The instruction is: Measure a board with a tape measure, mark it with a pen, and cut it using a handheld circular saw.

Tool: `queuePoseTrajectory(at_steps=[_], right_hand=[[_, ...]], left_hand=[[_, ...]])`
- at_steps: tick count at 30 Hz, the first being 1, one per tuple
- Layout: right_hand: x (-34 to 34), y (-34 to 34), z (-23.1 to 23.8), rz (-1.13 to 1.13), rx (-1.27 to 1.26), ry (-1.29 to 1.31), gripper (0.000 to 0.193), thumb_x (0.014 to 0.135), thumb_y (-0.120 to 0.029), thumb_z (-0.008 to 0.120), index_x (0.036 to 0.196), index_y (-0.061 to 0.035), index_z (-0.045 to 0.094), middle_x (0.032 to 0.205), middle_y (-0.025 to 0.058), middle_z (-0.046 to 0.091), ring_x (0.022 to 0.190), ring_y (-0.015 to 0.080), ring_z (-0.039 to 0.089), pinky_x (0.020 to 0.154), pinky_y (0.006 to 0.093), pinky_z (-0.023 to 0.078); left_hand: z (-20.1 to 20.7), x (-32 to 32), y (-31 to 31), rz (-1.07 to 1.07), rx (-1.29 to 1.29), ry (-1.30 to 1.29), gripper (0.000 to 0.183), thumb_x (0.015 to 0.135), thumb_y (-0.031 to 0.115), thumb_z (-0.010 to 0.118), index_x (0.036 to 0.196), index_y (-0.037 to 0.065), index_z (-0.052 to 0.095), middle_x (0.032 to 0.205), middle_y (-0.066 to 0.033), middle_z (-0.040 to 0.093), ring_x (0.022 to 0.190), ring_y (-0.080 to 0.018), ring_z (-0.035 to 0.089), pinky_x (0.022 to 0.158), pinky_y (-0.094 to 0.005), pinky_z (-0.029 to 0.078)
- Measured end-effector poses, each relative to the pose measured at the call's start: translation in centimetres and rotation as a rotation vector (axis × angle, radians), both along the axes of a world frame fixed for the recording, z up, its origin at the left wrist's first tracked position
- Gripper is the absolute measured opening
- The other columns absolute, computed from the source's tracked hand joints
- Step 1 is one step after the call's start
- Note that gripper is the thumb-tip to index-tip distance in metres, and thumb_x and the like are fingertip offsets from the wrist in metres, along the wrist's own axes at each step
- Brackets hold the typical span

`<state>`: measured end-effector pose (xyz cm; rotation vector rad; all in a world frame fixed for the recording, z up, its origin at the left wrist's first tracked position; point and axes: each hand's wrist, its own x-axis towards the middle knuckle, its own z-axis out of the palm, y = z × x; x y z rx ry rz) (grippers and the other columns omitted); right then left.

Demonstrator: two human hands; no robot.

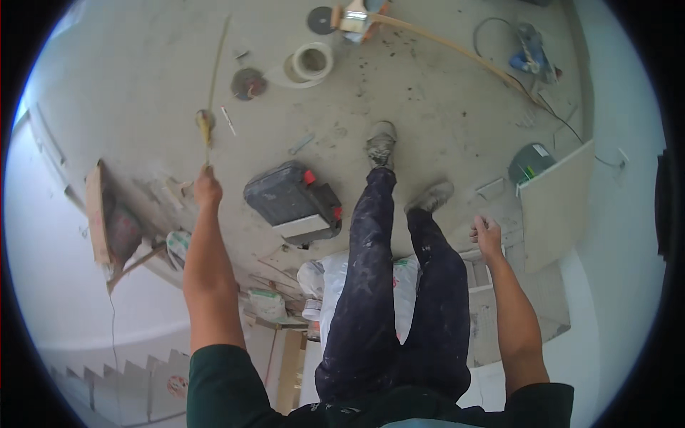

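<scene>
My left hand (207,188) is stretched forward at the left with its fingers closed. From it a thin pale-yellow strip (220,53) runs away over the floor. A small yellow and dark piece (205,125) sits along that line just beyond the fingers; its exact kind is too small to tell. My right hand (486,237) hangs at the right with dusty fingers curled in, and nothing shows in it. Between my left arm and my legs lies a dark toolbox (289,196) with red latches. A wrench (301,144) and a white marker-like stick (228,120) lie farther off.
Ahead lie a tape roll (312,62), a wide brush (354,19), a wooden strip (449,47) and a blue power tool (529,55). At right, a pale board (558,207) leans by a dark bucket (532,162). White sacks (334,285) stand behind my legs.
</scene>
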<state>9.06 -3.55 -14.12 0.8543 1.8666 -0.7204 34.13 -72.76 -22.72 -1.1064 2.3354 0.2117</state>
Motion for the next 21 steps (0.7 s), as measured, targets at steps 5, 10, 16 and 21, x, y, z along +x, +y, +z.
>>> queuePoseTrajectory(at_steps=[5, 10, 16, 21], right_hand=[[-0.1, 2.8, 2.1, 0.01, 0.038, 0.027, 0.036, 0.092, -0.031, 0.064, 0.106, 0.0027, 0.064, 0.079, 0.0062, 0.063, 0.062, 0.0118, 0.059, 0.053, 0.0274, 0.048], [0.1, 1.7, 3.2, -0.082, 0.005, 0.096, 0.035, 0.09, -0.031, 0.065, 0.098, 0.0025, 0.065, 0.075, 0.006, 0.063, 0.063, 0.0139, 0.062, 0.059, 0.0301, 0.051], [-2.0, 2.7, 5.1, -0.225, -0.075, 0.192, 0.036, 0.09, -0.033, 0.065, 0.091, 0.0026, 0.064, 0.075, 0.007, 0.064, 0.063, 0.0146, 0.062, 0.06, 0.0313, 0.052], [-6.9, 1.5, 4.5, -0.381, -0.172, 0.31, 0.036, 0.092, -0.034, 0.063, 0.092, 0.0018, 0.064, 0.074, 0.0063, 0.063, 0.063, 0.0138, 0.062, 0.061, 0.0307, 0.051]], left_hand=[[-0.4, 0.2, -0.2, 0.105, -0.052, -0.266, 0.07, 0.095, 0.045, 0.055, 0.144, -0.001, 0.038, 0.129, -0.0256, 0.058, 0.117, -0.042, 0.057, 0.097, -0.0476, 0.046], [1.9, -7.3, 5.1, -0.012, 0.129, -0.11, 0.069, 0.095, 0.04, 0.059, 0.146, -0.001, 0.037, 0.138, -0.0263, 0.051, 0.127, -0.0394, 0.051, 0.105, -0.0442, 0.041], [4.2, -22.9, 21.7, -0.091, 0.576, 0.061, 0.057, 0.094, 0.036, 0.062, 0.134, -0.004, 0.053, 0.126, -0.0242, 0.061, 0.114, -0.0351, 0.062, 0.097, -0.0398, 0.047], [6.1, -36.9, 34.6, -0.272, 0.757, 0.123, 0.05, 0.094, 0.032, 0.059, 0.128, -0.005, 0.057, 0.116, -0.025, 0.066, 0.11, -0.034, 0.065, 0.096, -0.0399, 0.047]])
